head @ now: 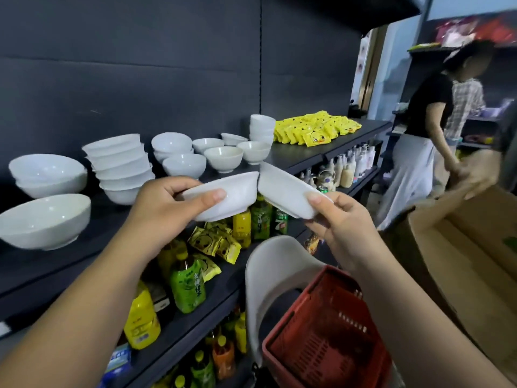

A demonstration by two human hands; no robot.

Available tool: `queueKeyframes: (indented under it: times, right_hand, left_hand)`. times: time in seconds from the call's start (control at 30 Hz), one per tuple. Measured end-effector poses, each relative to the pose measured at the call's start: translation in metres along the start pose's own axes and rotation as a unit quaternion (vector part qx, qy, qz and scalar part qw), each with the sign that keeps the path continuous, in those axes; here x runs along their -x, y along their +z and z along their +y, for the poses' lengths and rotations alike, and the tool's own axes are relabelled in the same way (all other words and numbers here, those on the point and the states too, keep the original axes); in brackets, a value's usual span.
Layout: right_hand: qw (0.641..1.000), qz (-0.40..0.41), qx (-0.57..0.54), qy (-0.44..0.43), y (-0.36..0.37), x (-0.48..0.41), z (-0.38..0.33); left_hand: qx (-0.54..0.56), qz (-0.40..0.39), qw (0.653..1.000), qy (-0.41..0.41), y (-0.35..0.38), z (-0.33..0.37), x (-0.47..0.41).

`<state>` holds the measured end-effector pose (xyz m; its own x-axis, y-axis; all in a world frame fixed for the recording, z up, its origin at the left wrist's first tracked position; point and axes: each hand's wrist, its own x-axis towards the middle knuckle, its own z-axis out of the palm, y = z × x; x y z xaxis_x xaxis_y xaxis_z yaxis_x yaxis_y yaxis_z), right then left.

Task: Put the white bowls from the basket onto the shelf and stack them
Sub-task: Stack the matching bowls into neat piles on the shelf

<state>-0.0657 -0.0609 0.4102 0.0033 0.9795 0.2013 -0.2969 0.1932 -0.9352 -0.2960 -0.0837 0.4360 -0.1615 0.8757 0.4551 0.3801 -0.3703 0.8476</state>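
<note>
**Inspector:** Which step is being carried out?

**Assistant:** The carry to the shelf (307, 155). The left hand (165, 203) is closing its grip on a shallow white bowl (223, 197), thumb on the rim, fingers hidden beneath. The right hand (338, 219) is pinching a second shallow bowl (285, 191) the same way. Both bowls are hanging in the air in front of the shelf edge, rims nearly touching, above the red basket (321, 331).

**Inspector:** What is the next move calling for?

**Assistant:** In my judgement, nesting one bowl in the other and setting the pair on a bare part of the board.

**Inspector:** Obstructions?

**Assistant:** The shelf is filling up: a tall bowl stack (120, 166), loose small bowls (223, 158) and yellow packets (316, 127) beyond (little free space showing). Bottles (187, 287) are standing on the lower shelves, a cardboard box (461, 253) is sitting close on the right, and another person (428, 130) is working further off.
</note>
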Motion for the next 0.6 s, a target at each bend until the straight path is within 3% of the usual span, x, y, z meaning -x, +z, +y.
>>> queueKeyframes:
  times: [0.33,0.6]
  right_hand:
    - [1.000,0.002,0.017,-0.012,0.041,-0.085,0.020]
    - [0.999,-0.031,0.027,-0.011,0.029,-0.155,0.027]
  left_hand:
    - [0.005,0.004,1.000,0.016,-0.021,-0.043,-0.081]
    - [-0.018,0.040,0.999,0.005,0.009,-0.063,-0.125]
